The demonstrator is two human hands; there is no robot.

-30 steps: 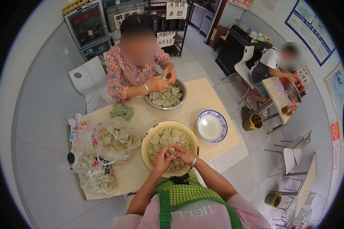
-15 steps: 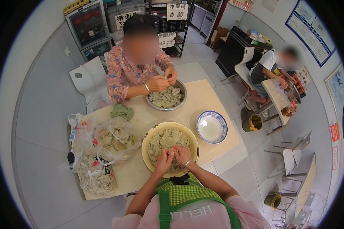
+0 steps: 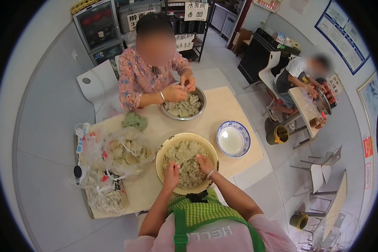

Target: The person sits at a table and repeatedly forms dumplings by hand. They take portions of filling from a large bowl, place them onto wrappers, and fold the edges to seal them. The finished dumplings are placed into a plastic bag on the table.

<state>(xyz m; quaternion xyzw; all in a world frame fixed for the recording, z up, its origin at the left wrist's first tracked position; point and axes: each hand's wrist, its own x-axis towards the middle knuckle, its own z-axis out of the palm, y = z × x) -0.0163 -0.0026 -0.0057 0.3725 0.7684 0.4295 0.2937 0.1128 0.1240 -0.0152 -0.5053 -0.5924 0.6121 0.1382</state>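
A cream enamel basin (image 3: 160, 156) with a dark, chipped rim stands at the table's near edge, heaped with torn, pale grey-green dough pieces (image 3: 187, 152). Both my hands are in it, apart from each other. On the left side of the heap, my left hand (image 3: 171, 175) is curled round dough pieces, its thumb on top. My right hand (image 3: 206, 164), with a bracelet at the wrist, is closed on the right side of the heap. Most of its fingers are hidden among the pieces.
Right of the basin stands a blue-and-white bowl (image 3: 233, 139) of whitish liquid. Plastic bags (image 3: 128, 152) of flat dough rounds and pieces lie left, near a green cloth (image 3: 134, 121). Opposite, a person in a floral shirt works over a steel bowl (image 3: 204, 105). Another person sits at a far-right table.
My hands, together over the basin before, have moved apart to either side of the heap. The person opposite keeps both hands over the steel bowl.
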